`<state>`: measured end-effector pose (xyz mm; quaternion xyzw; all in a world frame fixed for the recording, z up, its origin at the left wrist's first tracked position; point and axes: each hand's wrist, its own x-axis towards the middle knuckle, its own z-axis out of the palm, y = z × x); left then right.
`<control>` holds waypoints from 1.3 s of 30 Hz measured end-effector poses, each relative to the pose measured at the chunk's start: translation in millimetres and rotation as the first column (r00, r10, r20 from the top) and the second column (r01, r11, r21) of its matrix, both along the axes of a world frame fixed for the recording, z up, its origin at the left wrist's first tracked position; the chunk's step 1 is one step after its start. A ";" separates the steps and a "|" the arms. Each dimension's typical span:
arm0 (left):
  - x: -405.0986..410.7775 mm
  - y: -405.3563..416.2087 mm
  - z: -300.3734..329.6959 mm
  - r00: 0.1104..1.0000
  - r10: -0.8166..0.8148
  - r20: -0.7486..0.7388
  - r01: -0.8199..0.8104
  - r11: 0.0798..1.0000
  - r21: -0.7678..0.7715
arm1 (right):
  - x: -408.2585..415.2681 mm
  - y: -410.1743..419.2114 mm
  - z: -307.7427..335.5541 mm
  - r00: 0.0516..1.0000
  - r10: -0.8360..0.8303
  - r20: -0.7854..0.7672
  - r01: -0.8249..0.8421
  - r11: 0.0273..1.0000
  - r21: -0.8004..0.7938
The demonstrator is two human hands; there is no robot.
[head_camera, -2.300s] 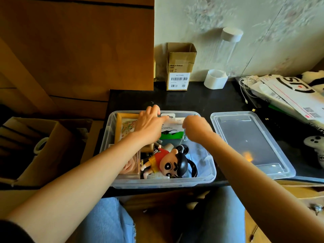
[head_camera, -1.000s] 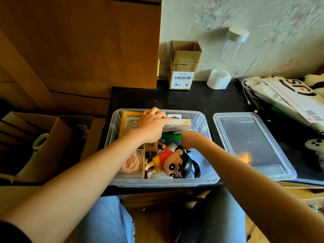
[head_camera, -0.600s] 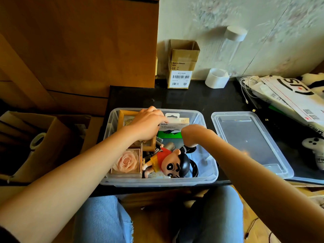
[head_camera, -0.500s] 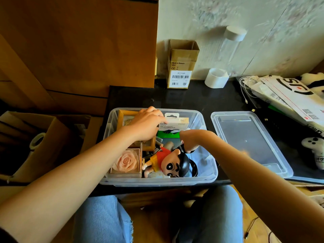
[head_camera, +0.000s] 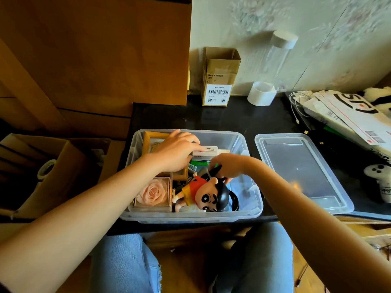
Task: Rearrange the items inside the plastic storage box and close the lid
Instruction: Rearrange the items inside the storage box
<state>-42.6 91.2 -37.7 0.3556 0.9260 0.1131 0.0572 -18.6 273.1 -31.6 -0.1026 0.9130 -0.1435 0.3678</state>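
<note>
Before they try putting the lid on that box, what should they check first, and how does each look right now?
1. Lid within reach, beside the storage box: ok.
2. Hands out of the box: not ok; left hand rests on the white carton, right hand touches the doll.
3. Doll below the rim: cannot tell.
4. Wooden frame below the rim: cannot tell.
5. Rose case settled in the corner: ok.
</note>
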 end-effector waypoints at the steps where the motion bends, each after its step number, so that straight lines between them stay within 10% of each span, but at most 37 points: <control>1: 0.1 0.7 -0.7 1.000 -0.002 -0.001 0.002 1.000 -0.018 | 1.8 0.3 -1.2 0.999 -0.002 0.054 0.003 1.000 -0.025; 9: -4.3 19.1 -8.4 0.992 0.049 -0.116 -0.068 0.983 -0.170 | 10.7 9.7 -10.7 0.954 -0.299 0.024 0.295 0.923 -0.247; 24: -16.9 12.3 5.5 0.956 0.084 0.282 -0.076 0.996 -0.039 | 11.8 11.7 5.0 0.794 -0.493 0.355 0.585 0.464 -0.665; 34: -24.9 9.6 11.9 0.914 0.061 0.401 -0.095 0.993 0.066 | 25.2 -18.1 31.0 0.969 0.163 0.184 -0.056 0.875 -0.481; 39: -13.8 9.9 2.3 0.988 0.071 0.139 -0.092 0.985 0.144 | 6.0 -4.8 25.1 0.952 -0.292 0.087 0.301 0.861 -0.409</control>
